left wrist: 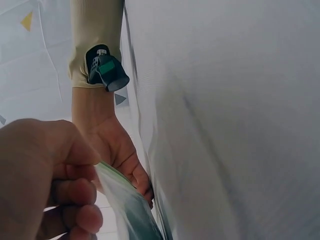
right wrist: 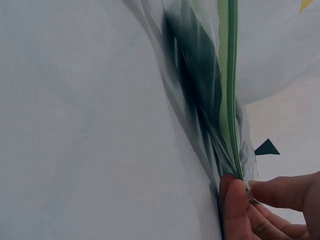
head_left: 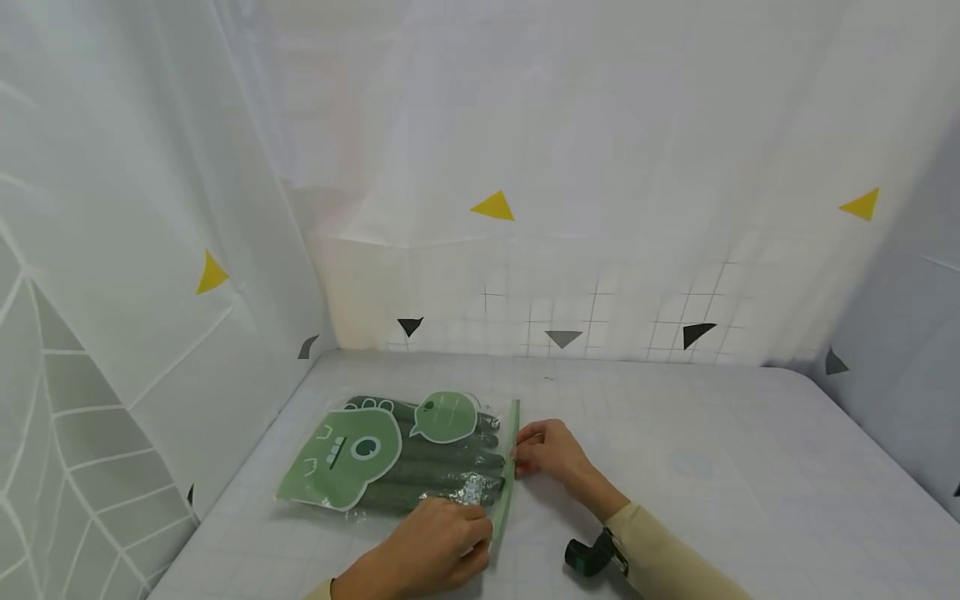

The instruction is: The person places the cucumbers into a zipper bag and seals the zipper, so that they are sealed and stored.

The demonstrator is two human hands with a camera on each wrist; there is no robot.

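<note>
A clear zip bag (head_left: 341, 467) lies flat on the white table, printed with a green cartoon face and a speech bubble. Inside it are several long dark green pieces (head_left: 450, 479) side by side; their kind is hard to tell. A green zip strip (head_left: 507, 479) runs along the bag's right-hand edge. My left hand (head_left: 427, 550) pinches the near end of that edge between thumb and curled fingers. Farther along the strip, my right hand (head_left: 553, 458) holds the edge; in the right wrist view its thumb and fingers (right wrist: 235, 210) pinch the zip (right wrist: 229, 95).
A black wrist camera (head_left: 592, 554) sits at the right sleeve's cuff. White sheeting (head_left: 562, 150) with yellow and dark triangle marks stands behind the table (head_left: 712, 467) and along its sides.
</note>
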